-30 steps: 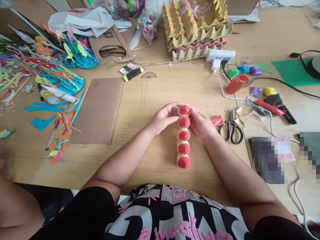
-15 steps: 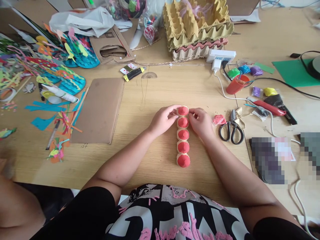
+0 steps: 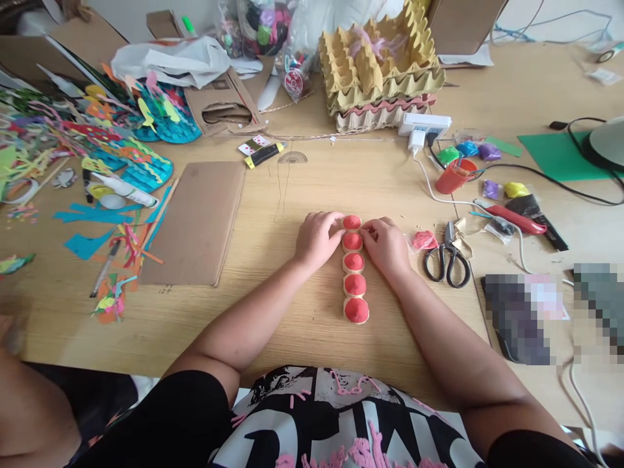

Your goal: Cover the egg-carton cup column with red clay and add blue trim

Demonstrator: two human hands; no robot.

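Note:
A narrow strip cut from an egg tray (image 3: 353, 272) lies lengthwise on the table in front of me. Several of its cups stand in a row, each topped with a red, pointed cap that looks like modelling clay. My left hand (image 3: 319, 240) pinches the far end from the left, its thumb by the second cup. From the right, my right hand (image 3: 387, 246) grips the same end, fingers bent against the edge. The near end of the strip rests free. Right of my right hand lie red clay in a clear wrapper (image 3: 423, 240) and black-handled scissors (image 3: 448, 260).
Flat cardboard (image 3: 192, 224) lies to the left, beside paper scraps and glue bottles. Stacked egg trays (image 3: 385, 71) stand at the back, near a white power strip (image 3: 425, 123). An orange cup (image 3: 455, 176), a cable and clay packets are to the right. Another person's limb shows at lower left.
My view has shifted slightly, so the table's contents sit a little lower in the picture. Both hands stay at the strip's far end, with only small finger shifts.

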